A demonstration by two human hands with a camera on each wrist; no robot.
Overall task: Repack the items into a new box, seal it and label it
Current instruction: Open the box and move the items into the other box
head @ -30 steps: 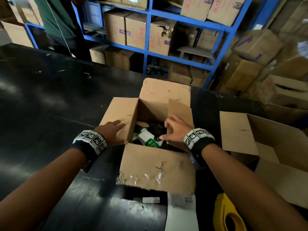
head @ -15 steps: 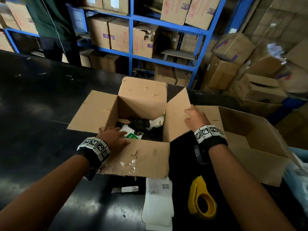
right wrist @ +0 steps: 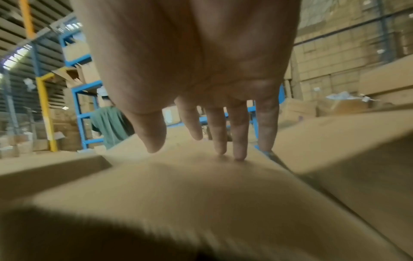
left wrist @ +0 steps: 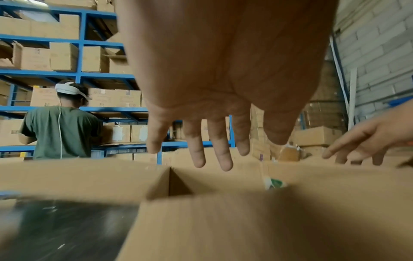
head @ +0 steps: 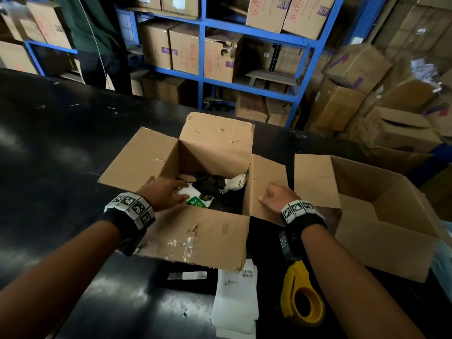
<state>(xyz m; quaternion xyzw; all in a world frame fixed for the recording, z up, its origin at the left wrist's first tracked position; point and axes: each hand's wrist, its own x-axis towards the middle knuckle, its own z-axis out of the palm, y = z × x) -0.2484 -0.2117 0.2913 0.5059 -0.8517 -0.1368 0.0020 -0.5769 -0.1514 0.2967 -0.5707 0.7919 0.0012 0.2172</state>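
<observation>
Nearest us a yellow tape dispenser (head: 302,297) and paper labels (head: 236,297) lie on the black table (head: 61,167), and since a moment ago we have pushed the old box's (head: 195,238) right flap (head: 265,182) flat, so the goods are ready to lift out. Our left hand (head: 162,193), fingers spread and holding nothing, reaches onto a white-and-green packet (head: 197,198) inside. Our right hand (head: 276,193), fingers straight, presses that flap beside the empty new box (head: 381,238) at right.

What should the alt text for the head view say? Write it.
A person's left hand reaches into an open, worn cardboard box of white and dark packets while the right hand presses its right flap outward. An empty box stands right; a yellow tape dispenser lies near.
</observation>
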